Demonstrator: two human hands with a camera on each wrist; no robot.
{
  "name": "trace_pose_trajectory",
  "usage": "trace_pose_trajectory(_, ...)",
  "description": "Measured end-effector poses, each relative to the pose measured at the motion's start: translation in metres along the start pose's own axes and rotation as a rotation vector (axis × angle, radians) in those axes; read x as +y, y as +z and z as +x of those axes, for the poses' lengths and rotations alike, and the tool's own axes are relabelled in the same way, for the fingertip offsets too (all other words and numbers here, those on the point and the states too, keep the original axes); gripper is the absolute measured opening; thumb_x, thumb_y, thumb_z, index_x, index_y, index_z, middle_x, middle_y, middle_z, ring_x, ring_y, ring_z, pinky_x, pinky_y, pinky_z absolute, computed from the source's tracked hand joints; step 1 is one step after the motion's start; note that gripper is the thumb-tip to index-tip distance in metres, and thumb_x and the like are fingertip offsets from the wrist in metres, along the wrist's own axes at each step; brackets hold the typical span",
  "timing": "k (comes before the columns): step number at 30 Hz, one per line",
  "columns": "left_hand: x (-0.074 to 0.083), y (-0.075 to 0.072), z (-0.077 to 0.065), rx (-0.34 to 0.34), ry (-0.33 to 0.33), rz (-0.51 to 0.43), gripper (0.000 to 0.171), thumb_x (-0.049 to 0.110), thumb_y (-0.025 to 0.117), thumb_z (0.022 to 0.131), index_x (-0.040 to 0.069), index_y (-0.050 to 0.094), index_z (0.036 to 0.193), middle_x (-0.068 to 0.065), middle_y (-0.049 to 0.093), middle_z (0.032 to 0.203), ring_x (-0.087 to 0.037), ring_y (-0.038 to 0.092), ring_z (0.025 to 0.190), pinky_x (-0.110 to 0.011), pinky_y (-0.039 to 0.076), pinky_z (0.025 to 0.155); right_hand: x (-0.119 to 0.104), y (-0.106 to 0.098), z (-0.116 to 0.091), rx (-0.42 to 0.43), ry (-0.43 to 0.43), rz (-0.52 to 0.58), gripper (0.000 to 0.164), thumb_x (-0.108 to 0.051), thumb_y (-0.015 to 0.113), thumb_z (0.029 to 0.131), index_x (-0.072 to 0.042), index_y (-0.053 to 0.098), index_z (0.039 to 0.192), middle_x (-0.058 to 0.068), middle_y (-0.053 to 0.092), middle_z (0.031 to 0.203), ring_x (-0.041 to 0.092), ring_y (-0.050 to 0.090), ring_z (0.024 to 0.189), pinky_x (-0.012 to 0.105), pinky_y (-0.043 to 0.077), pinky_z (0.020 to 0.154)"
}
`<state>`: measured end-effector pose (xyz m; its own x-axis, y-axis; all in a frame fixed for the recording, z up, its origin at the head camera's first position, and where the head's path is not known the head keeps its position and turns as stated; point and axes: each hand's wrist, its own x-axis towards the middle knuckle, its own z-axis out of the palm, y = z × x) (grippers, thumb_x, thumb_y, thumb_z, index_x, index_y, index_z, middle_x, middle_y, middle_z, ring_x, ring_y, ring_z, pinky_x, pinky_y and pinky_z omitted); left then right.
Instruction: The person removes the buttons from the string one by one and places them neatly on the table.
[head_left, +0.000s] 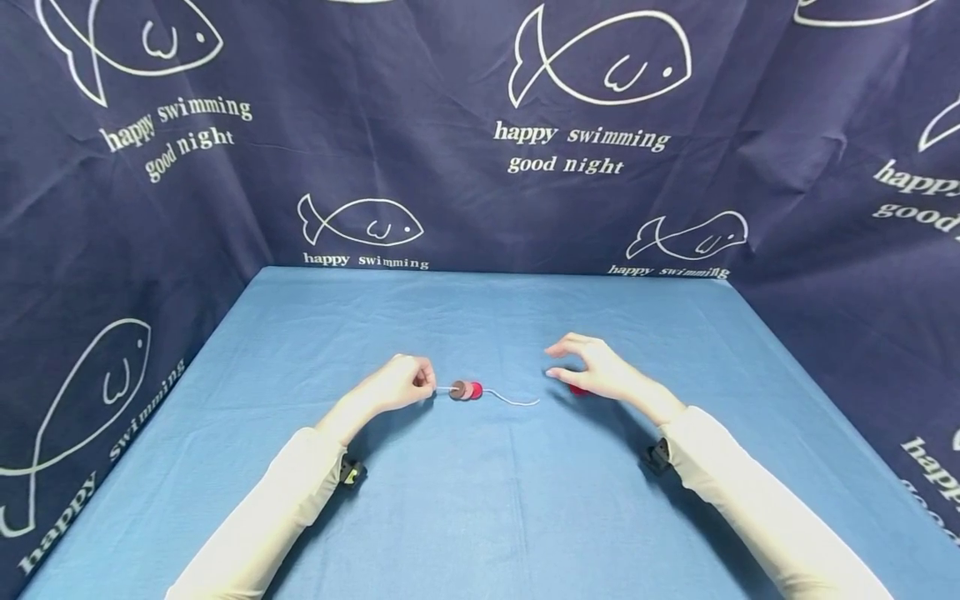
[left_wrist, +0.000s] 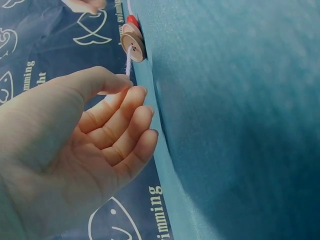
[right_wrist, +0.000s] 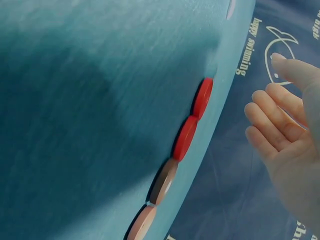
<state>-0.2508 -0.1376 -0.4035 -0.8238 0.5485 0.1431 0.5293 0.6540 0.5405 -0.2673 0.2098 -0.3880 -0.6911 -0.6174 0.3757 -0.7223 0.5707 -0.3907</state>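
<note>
My left hand [head_left: 405,383] pinches one end of a white string [left_wrist: 128,67] between thumb and forefinger, its other fingers loosely curved. Threaded on the string are a brown button [left_wrist: 133,47], a pink button [head_left: 468,390] and a red button [head_left: 477,390], stacked together. Beyond them the string's free end trails right over the cloth. My right hand [head_left: 592,367] hovers with fingers spread and thumb apart, holding nothing. Beneath it lies a row of loose buttons: a far red button [right_wrist: 202,98], a second red button [right_wrist: 185,138], a brown button [right_wrist: 164,181] and a pink button [right_wrist: 142,223].
A blue cloth [head_left: 480,500] covers the table, with slight wrinkles. Dark blue curtains [head_left: 450,150] printed with white fish and lettering hang behind and along both sides. Each wrist carries a small black camera [head_left: 657,456].
</note>
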Motion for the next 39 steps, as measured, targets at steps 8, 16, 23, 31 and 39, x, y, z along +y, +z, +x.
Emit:
trace_pose_trajectory(8,0.0,-0.001,0.002,-0.012,0.0,-0.021,0.006,0.004,0.061,0.081,0.008,0.062,0.077,0.003,0.06,0.063,-0.003,0.05,0.055,-0.019,0.043,0.056,-0.007,0.005,0.009,-0.038,-0.005,0.01,0.033,-0.018,0.072,0.081,0.002,0.066,0.107,0.013,0.067,0.1,0.024,0.064,0.095,0.042,0.048,0.085)
trace_pose_trajectory(16,-0.001,-0.001,0.001,-0.012,0.003,-0.022,0.006,0.004,0.061,0.081,0.008,0.062,0.077,0.003,0.06,0.063,-0.003,0.049,0.055,-0.019,0.043,0.057,-0.017,0.014,0.021,-0.073,-0.026,0.037,0.032,-0.019,0.069,0.084,0.002,0.066,0.108,0.013,0.066,0.101,0.023,0.063,0.098,0.041,0.048,0.087)
trace_pose_trajectory(23,-0.001,-0.002,0.002,-0.012,0.003,-0.021,0.005,0.004,0.06,0.082,0.007,0.062,0.077,0.003,0.06,0.062,-0.003,0.049,0.054,-0.019,0.043,0.056,-0.023,0.021,0.032,-0.064,-0.09,0.04,0.031,-0.017,0.072,0.081,0.003,0.067,0.104,0.014,0.066,0.098,0.024,0.062,0.096,0.04,0.047,0.087)
trace_pose_trajectory(31,-0.003,-0.001,0.002,-0.006,0.005,-0.012,0.006,0.004,0.06,0.081,0.008,0.062,0.076,0.003,0.06,0.061,-0.002,0.049,0.054,-0.019,0.043,0.057,-0.032,0.031,0.042,-0.083,-0.126,0.054,0.031,-0.017,0.072,0.08,0.002,0.067,0.104,0.014,0.066,0.097,0.022,0.062,0.094,0.039,0.048,0.085)
trace_pose_trajectory(39,-0.004,0.001,0.001,-0.012,0.003,-0.019,0.005,0.005,0.06,0.081,0.008,0.061,0.077,0.003,0.06,0.062,-0.002,0.05,0.054,-0.019,0.043,0.056,-0.038,0.044,0.052,-0.117,-0.185,0.059,0.029,-0.015,0.071,0.081,0.003,0.066,0.105,0.015,0.065,0.097,0.024,0.062,0.091,0.038,0.049,0.083)
